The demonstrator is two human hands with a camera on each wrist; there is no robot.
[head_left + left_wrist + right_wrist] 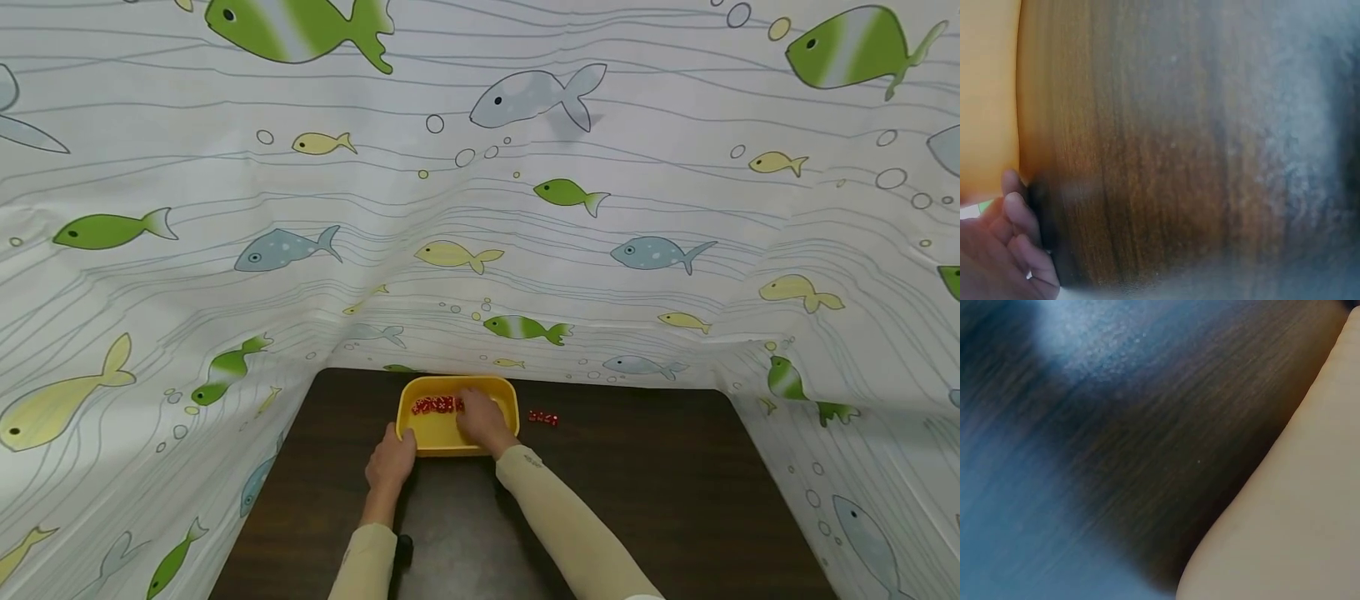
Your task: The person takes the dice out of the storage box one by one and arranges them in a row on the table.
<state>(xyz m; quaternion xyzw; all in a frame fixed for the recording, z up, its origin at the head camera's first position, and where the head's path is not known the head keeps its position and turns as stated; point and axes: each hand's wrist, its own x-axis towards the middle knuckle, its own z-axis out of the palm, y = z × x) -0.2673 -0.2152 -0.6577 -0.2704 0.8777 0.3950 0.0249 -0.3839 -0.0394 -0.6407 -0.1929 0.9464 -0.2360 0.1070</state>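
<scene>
A yellow tray (431, 437) stands near the far edge of the table, with a row of red dice (433, 405) along its inside. My left hand (392, 458) grips its near left corner, the thumb over the rim. In the left wrist view, the fingers of that left hand (1019, 225) curl beside the tray's wall (988, 94). My right hand (480, 419) reaches into the tray and pinches a red die at the row's right end; the fingertips are partly hidden. The right wrist view does not show that hand.
Several more red dice (543, 417) lie in a short row on the dark wooden table (637, 483), right of the tray. A white sheet (570, 275) printed with fish surrounds the table at the back and both sides.
</scene>
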